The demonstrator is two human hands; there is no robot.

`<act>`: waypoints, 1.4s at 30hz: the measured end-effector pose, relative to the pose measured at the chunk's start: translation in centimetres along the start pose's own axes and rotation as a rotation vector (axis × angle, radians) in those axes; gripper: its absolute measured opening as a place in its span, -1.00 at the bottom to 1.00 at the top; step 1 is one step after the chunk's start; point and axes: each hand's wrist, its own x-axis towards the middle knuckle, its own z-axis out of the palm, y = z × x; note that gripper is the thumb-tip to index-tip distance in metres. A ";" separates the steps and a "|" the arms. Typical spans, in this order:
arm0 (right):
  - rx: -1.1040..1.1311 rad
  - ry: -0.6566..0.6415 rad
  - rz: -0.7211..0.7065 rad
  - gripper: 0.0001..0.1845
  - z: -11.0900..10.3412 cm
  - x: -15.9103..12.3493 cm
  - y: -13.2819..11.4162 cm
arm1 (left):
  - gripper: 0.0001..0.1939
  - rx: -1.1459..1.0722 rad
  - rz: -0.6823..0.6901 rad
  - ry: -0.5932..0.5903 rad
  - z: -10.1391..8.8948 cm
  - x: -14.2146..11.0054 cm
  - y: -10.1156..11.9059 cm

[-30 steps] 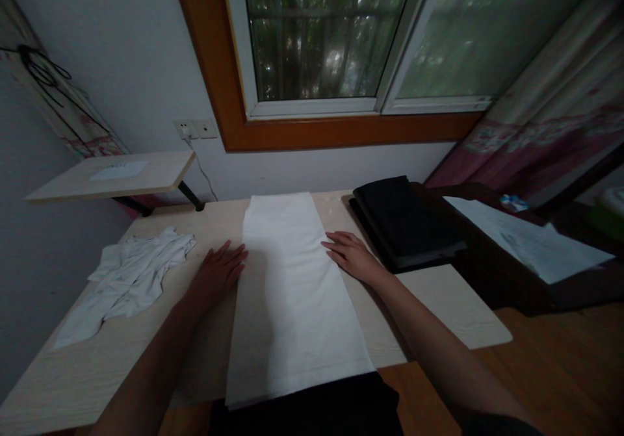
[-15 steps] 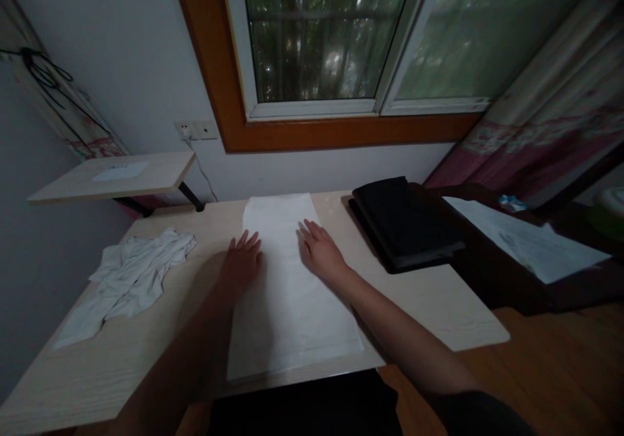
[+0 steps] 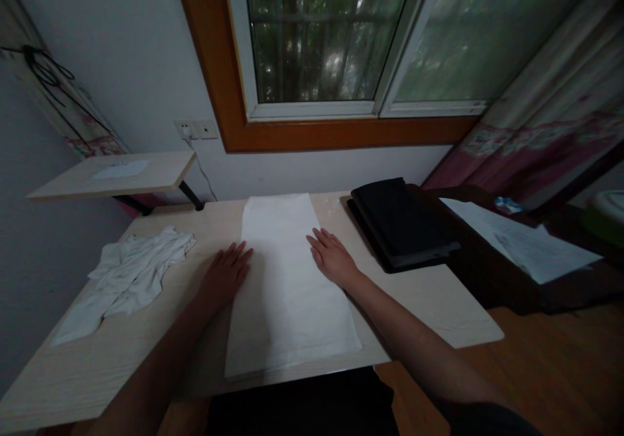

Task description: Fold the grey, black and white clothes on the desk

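Observation:
A long white folded cloth (image 3: 287,293) lies flat on the pale wooden table (image 3: 414,312), running from the back edge to near the front. My left hand (image 3: 227,272) rests palm down at the cloth's left edge, its fingers stretched out and slightly apart. At the opposite edge, my right hand (image 3: 334,257) is also palm down, with fingers extended over the cloth's border. Neither hand grips anything. The cloth looks mostly smooth; my left arm throws a shadow across it.
A crumpled white garment (image 3: 134,270) lies on the left. Folded black cloth (image 3: 400,221) sits at the back right. Behind the left side stands a small raised shelf (image 3: 160,169) with a paper. Beyond the right edge, a printed sheet (image 3: 517,241) lies on a dark surface.
My hands have moved apart, the left one leftward and the right one rightward and slightly nearer, from the cloth's middle to its side edges. The cloth stays in place.

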 end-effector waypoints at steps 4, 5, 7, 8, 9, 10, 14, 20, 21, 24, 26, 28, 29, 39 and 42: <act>0.083 -0.024 -0.062 -0.54 -1.5 -1.8 2.7 | -0.53 0.004 0.050 -0.038 -0.4 -2.2 -2.4; 0.118 -0.033 -0.084 -0.54 -1.9 -2.4 3.2 | -0.53 -0.002 0.081 -0.050 -0.5 -2.8 -2.9; 0.195 -0.050 -0.123 -0.54 -2.7 -3.3 4.0 | -0.53 -0.018 0.144 -0.067 -1.0 -3.6 -3.6; 0.231 -0.060 -0.137 -0.54 -3.1 -3.7 4.2 | -0.51 -0.027 0.173 -0.074 -1.2 -3.9 -3.9; 0.262 -0.074 -0.146 -0.55 -3.5 -4.1 4.4 | -0.49 -0.035 0.198 -0.083 -1.5 -4.1 -4.2; 0.286 -0.093 -0.152 -0.55 -3.9 -4.3 4.5 | -0.48 -0.043 0.219 -0.091 -1.8 -4.2 -4.3; 0.320 -0.202 -0.166 -0.54 -5.2 -4.5 4.4 | -0.54 -0.059 0.288 -0.105 -2.9 -3.5 -4.2; 0.345 -0.284 -0.215 -0.53 -5.3 -4.2 3.6 | -0.42 -0.062 0.391 -0.159 -3.5 -2.3 -2.6; 0.358 -0.289 -0.227 -0.56 -5.2 -4.3 3.4 | -0.38 -0.062 0.411 -0.171 -3.5 -2.3 -2.5; 0.391 -0.292 -0.244 -0.71 -4.9 -4.4 3.0 | -0.35 -0.085 0.452 -0.185 -3.6 -2.5 -2.9; 0.404 -0.286 -0.240 -0.77 -4.8 -4.4 3.0 | -0.42 -0.110 0.452 -0.167 -3.9 -2.6 -3.3; 0.411 -0.283 -0.236 -0.77 -4.7 -4.4 3.0 | -0.51 -0.128 0.446 -0.147 -4.3 -2.6 -3.7; 0.412 -0.281 -0.232 -0.77 -4.7 -4.4 3.0 | -0.54 -0.131 0.447 -0.137 -4.5 -2.5 -3.8; 0.456 -0.249 -0.202 -0.70 -4.3 -4.6 3.5 | -0.57 -0.077 0.471 -0.119 -4.6 -0.1 -2.4; 0.467 -0.259 -0.187 -0.69 -4.3 -4.6 3.6 | -0.55 -0.102 0.481 -0.125 -3.9 0.1 -1.4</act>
